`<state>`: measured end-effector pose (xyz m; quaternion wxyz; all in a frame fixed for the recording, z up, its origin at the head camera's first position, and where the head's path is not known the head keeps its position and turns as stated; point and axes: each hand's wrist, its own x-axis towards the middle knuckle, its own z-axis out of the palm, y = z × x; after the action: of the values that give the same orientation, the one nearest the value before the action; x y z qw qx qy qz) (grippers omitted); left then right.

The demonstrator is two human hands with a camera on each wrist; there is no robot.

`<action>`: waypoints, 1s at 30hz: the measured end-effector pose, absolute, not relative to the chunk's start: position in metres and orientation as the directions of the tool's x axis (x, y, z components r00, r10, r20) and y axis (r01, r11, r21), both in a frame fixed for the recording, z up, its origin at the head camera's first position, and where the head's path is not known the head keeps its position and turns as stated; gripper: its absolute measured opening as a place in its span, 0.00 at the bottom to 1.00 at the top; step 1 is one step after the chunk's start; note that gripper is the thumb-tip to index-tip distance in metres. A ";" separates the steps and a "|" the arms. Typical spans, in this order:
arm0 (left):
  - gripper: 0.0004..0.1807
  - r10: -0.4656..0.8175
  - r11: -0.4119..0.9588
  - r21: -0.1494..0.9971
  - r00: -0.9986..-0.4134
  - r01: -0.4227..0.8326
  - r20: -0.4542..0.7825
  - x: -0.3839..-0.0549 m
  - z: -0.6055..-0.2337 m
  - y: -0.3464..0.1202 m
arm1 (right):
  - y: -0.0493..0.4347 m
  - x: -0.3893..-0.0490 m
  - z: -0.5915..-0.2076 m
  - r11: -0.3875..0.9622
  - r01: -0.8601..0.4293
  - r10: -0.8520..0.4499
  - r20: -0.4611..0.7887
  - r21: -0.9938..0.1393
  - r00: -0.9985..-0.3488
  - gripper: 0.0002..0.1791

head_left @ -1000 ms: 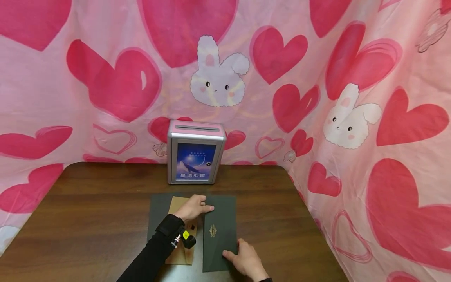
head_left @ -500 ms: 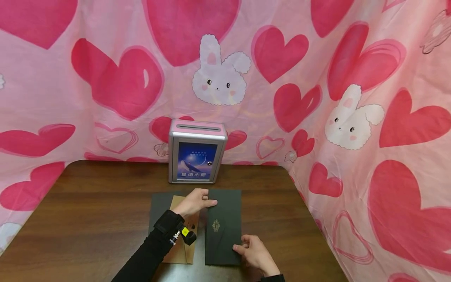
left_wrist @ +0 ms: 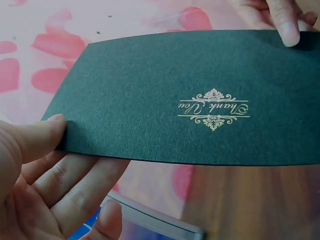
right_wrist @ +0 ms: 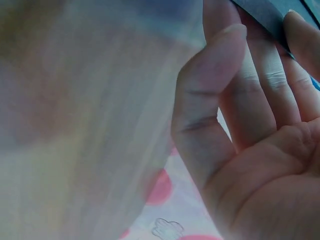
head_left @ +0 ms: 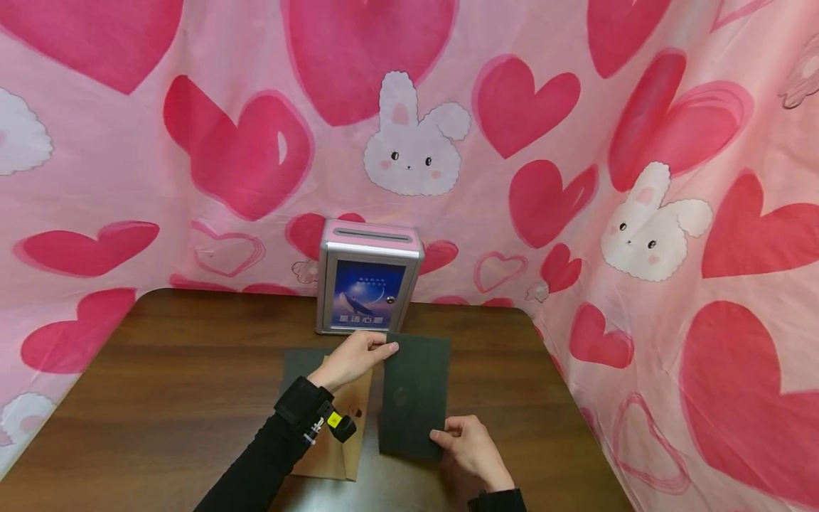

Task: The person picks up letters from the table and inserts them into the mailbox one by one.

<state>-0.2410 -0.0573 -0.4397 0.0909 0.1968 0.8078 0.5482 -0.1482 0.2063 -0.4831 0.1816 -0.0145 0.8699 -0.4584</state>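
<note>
A dark green card (head_left: 414, 398) printed with gold "Thank You" lettering is held up over the table, tilted. My left hand (head_left: 348, 363) pinches its upper left corner, thumb on the printed face and fingers behind, as the left wrist view shows. At its lower right edge, my right hand (head_left: 473, 451) pinches the card between thumb and fingers. Only a dark corner of the card (right_wrist: 265, 20) shows in the right wrist view. Beneath my left arm lies a brown kraft envelope (head_left: 326, 455), partly covered, on top of another dark green piece (head_left: 301, 363).
Just beyond the card stands a silver box (head_left: 370, 284) with a pink slotted top and a blue whale picture on its front. Pink cloth (head_left: 256, 43) with hearts and rabbits hangs behind and right of the wooden table (head_left: 192, 370).
Both hands have lifted the card off the table and moved it slightly right and towards the box. It now tilts up, and its gold print has faded from the head view.
</note>
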 end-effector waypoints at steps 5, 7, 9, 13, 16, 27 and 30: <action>0.21 0.414 0.310 0.903 -0.897 0.298 0.154 -0.235 -0.421 -0.060 | 0.209 -0.158 -0.473 0.585 0.115 -0.180 -0.267 -0.803 -0.947 0.18; 0.19 0.414 0.297 0.895 -0.889 0.334 0.194 -0.232 -0.411 -0.061 | 0.210 -0.163 -0.467 0.593 0.098 -0.172 -0.245 -0.799 -0.954 0.17; 0.15 0.415 0.277 0.889 -0.880 0.363 0.231 -0.230 -0.402 -0.063 | 0.211 -0.168 -0.461 0.607 0.083 -0.160 -0.224 -0.791 -0.961 0.16; 0.09 0.407 0.258 0.874 -0.867 0.411 0.287 -0.224 -0.385 -0.067 | 0.211 -0.179 -0.445 0.652 0.034 -0.130 -0.156 -0.757 -0.979 0.12; 0.11 0.389 0.257 0.861 -0.863 0.439 0.323 -0.219 -0.373 -0.072 | 0.207 -0.189 -0.432 0.686 -0.023 -0.113 -0.075 -0.727 -0.991 0.08; 0.13 0.329 0.240 0.800 -0.821 0.550 0.466 -0.211 -0.327 -0.090 | 0.188 -0.229 -0.379 0.723 -0.198 -0.134 0.147 -0.662 -0.980 0.04; 0.12 0.327 0.243 0.781 -0.806 0.576 0.493 -0.210 -0.316 -0.095 | 0.184 -0.240 -0.365 0.731 -0.239 -0.148 0.194 -0.639 -0.970 0.05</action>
<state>-0.2096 -0.0952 -0.3163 -0.1146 0.2896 0.7799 0.5430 -0.2402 0.1838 -0.3647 -0.0651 -0.1042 0.9281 -0.3515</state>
